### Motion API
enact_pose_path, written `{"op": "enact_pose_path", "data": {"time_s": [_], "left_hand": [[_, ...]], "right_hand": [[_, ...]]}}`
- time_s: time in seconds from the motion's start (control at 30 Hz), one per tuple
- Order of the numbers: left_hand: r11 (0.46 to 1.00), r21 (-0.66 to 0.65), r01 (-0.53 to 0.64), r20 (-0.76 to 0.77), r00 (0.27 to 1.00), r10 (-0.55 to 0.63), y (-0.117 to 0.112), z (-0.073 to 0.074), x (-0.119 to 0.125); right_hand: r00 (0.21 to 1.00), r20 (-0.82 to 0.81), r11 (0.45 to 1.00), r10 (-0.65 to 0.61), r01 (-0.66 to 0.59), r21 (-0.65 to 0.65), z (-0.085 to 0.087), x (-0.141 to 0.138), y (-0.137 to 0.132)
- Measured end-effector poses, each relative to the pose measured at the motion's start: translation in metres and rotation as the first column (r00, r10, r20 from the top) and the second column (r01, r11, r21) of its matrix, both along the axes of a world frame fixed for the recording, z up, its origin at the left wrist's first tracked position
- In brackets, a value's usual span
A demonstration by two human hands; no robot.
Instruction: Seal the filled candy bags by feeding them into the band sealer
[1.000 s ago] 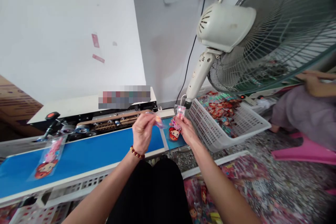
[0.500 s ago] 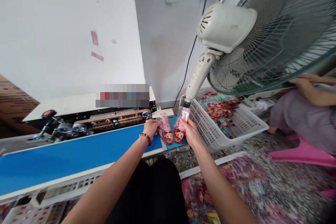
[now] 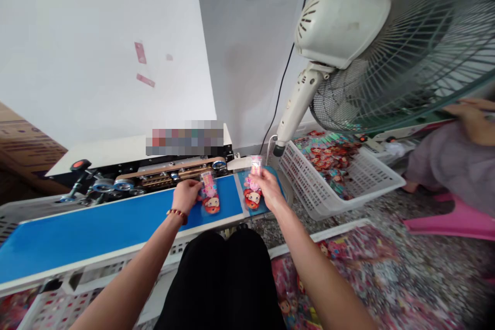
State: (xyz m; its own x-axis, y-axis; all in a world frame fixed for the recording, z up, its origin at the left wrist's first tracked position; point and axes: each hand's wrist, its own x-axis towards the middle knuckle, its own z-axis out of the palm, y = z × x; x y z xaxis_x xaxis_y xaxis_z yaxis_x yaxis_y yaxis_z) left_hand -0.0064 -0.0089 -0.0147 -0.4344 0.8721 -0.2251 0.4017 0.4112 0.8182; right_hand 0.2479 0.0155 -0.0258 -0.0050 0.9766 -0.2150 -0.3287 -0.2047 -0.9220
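My left hand (image 3: 186, 195), with a beaded bracelet at the wrist, pinches the left edge of a clear plastic packet (image 3: 211, 203). The packet lies over the blue conveyor belt (image 3: 131, 216), its pink top beside the rollers of a machine (image 3: 181, 172). A red-haired cartoon figure shows at its lower end. Closed on a second such packet (image 3: 252, 199) is my right hand (image 3: 268, 190). This one is over the belt's right end, apart from the first. What is inside the packets is too small to make out.
A white basket (image 3: 309, 198) of similar packets stands to the right, below a large fan (image 3: 344, 26). More packets (image 3: 294, 294) lie in a container by my right knee. A co-worker's sleeve (image 3: 444, 149) and a pink stool (image 3: 452, 219) are at the far right.
My left hand has carried its packet left along the blue belt, away from the other one. My right hand has shifted slightly left with its packet, and the view has turned a little.
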Motion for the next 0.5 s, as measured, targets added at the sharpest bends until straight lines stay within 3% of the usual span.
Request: {"op": "enact_pose_path", "data": {"time_s": [0.07,0.13,0.2,0.27,0.33,0.4,0.5], "left_hand": [[0.982,0.167,-0.087,-0.213,0.97,0.122,-0.014,0.002,-0.002],[0.952,0.304,-0.038,-0.266,0.956,0.123,-0.023,0.005,0.014],[0.941,0.288,0.175,-0.159,0.978,-0.134,-0.022,0.008,0.041],[0.935,0.223,0.274,0.052,0.955,-0.292,-0.011,0.011,0.071],[0.946,0.175,0.273,0.246,0.918,-0.31,0.005,0.011,0.093],[0.968,0.116,0.223,0.369,0.895,-0.251,0.02,0.009,0.105],[0.986,0.053,0.157,0.412,0.896,-0.165,0.03,0.006,0.108]], "right_hand": [[0.999,0.005,0.999,0.032,-0.032,-0.013,-0.001,-0.008,0.002],[0.997,0.04,0.998,0.061,-0.061,0.003,-0.002,-0.014,0.003],[0.992,0.08,0.995,0.094,-0.096,0.03,0.0,-0.017,0.002],[0.985,0.113,0.989,0.132,-0.138,0.05,0.001,-0.017,0.001],[0.977,0.161,0.986,0.142,-0.154,0.061,0.001,-0.012,-0.001],[0.967,0.23,0.991,0.11,-0.124,0.049,0.0,-0.005,-0.001],[0.955,0.288,0.997,0.075,-0.073,-0.016,-0.003,0.006,0.001]]}}
